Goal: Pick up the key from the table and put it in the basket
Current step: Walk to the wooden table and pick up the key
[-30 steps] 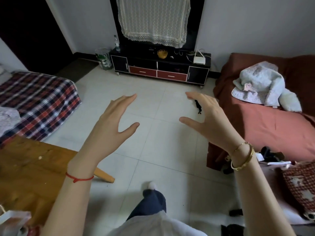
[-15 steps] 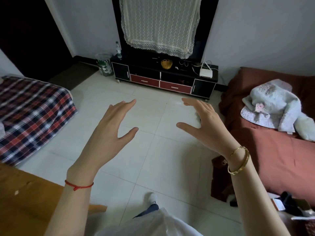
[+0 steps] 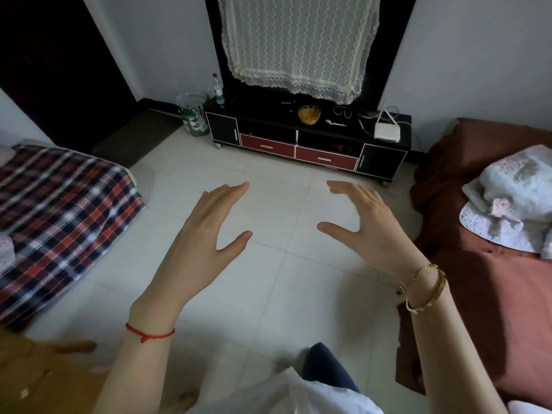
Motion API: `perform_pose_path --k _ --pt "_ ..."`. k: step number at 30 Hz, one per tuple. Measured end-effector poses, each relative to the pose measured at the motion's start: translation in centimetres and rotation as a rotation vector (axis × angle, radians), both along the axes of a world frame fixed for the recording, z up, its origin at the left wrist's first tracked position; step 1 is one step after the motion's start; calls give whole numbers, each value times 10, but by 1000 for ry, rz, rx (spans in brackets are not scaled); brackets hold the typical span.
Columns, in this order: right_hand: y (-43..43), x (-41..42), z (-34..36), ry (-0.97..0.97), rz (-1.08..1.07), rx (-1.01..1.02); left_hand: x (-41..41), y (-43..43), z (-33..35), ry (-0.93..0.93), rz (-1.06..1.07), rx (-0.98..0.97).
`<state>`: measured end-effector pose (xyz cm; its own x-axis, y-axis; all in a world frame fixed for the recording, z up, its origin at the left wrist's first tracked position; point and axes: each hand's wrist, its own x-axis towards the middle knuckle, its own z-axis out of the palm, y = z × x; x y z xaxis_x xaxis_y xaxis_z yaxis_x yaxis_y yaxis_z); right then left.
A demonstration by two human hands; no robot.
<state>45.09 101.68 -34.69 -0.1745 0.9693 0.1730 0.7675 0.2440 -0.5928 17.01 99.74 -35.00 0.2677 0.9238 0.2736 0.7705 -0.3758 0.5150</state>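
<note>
A small yellow woven basket (image 3: 309,114) stands on top of the low black TV cabinet (image 3: 385,161) against the far wall. Just right of it lies a small metallic thing (image 3: 335,123) that may be the key; it is too small to tell. My left hand (image 3: 206,234) and my right hand (image 3: 366,227) float in front of me over the tiled floor, both holding nothing, fingers spread, palms facing each other. Both are far short of the cabinet.
A white router (image 3: 387,133) and cables sit on the cabinet's right end, a bottle (image 3: 218,91) on its left. A bin (image 3: 193,113) stands beside it. A plaid-covered bed (image 3: 59,210) is left, a red-brown sofa (image 3: 490,264) right, a wooden table corner (image 3: 38,377) bottom left.
The view has moved forward and tilted up; the cabinet looks nearer and the wooden table has slid towards the bottom left. Both hands stay raised and spread.
</note>
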Motion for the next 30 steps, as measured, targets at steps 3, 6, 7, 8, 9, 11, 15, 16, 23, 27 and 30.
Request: perform_pose_path --k 3,6,7,8,9,11,15,16,23,27,30 --pt "33 -3 -6 -1 37 -26 -3 26 -4 2 18 16" --pt "74 -11 -10 -1 104 -62 -9 53 -9 -5 65 17" --pt "89 -13 -11 -1 127 -65 -11 62 -11 -8 85 14" --pt "105 -17 -11 -1 151 -64 -13 71 -12 -8 109 12" --pt "122 -21 -9 -1 178 -64 -15 81 -13 -5 137 15" --pt "156 -30 -7 8 240 -69 -17 99 -12 -6 203 18" --pt "221 -50 0 9 394 -77 -18 131 -8 -49 352 1" --pt "235 -55 2 6 427 -70 -17 138 -7 -53 380 1" --pt "323 -92 6 -3 697 -61 -14 170 -2 -54 647 66" --pt "356 -119 0 -21 864 -97 -13 170 -7 -19 799 41" --pt "371 -141 -5 -24 963 -119 -14 165 -9 11 904 8"
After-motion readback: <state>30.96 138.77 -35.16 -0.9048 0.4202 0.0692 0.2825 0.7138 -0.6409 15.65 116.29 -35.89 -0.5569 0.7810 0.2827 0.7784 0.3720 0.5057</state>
